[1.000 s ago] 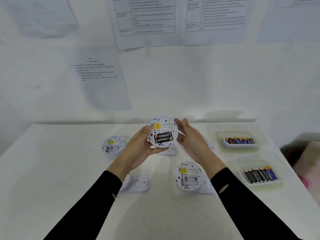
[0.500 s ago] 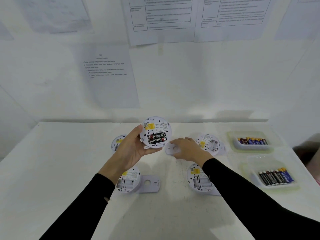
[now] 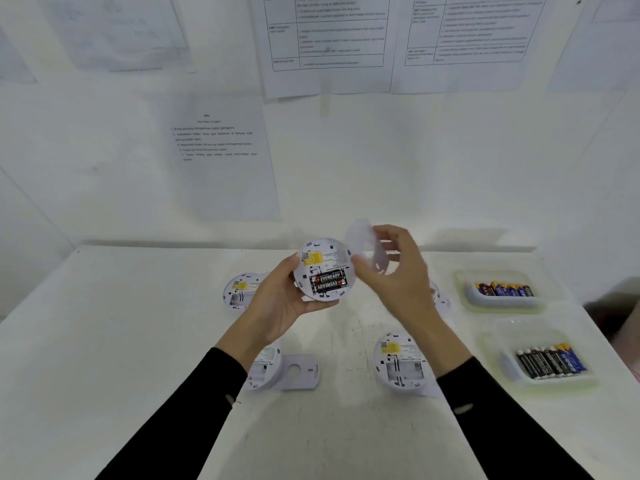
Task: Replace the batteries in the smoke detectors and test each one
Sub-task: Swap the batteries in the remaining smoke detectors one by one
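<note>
Table point(image 3: 138, 341) had a far tray point(image 3: 462, 301) and a near tray point(image 3: 491, 348) of batteries on its right side, with other detectors point(image 3: 401, 365) lying back-up. Left hand point(image 3: 277, 306) gripped the held detector point(image 3: 323, 265) by its rim, raised over mid-table, black cells point(image 3: 328, 283) seated in the bay. Change: right hand point(image 3: 398, 271), on the table half a second before, had come up pinching a white backplate point(image 3: 362, 242), blurred, just beside that detector. My read: cells were in, so cover next, then test.
</note>
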Tool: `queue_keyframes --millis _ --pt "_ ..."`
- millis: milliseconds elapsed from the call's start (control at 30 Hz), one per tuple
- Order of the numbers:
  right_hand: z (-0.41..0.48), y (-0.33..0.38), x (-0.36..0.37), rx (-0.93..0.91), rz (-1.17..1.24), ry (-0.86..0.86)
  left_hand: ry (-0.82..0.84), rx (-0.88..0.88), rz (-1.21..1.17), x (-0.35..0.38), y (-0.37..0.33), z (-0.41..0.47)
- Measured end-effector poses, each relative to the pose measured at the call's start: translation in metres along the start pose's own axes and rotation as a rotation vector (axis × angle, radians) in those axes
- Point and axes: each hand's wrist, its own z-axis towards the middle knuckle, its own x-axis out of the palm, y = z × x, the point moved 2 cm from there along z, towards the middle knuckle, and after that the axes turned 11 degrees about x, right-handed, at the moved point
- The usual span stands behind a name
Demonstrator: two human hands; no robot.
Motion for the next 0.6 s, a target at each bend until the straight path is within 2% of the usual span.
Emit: queue_keyframes --millis 200,600 --pt "-0.027 0.003 0.034 -0.171 -0.195 0.018 0.0 0.055 -0.027 0.017 0.008 -0.004" --pt "-0.03 -0.002 0.042 -0.107 -0.098 0.002 -0.063 0.111 -0.038 0.018 0.016 0.0"
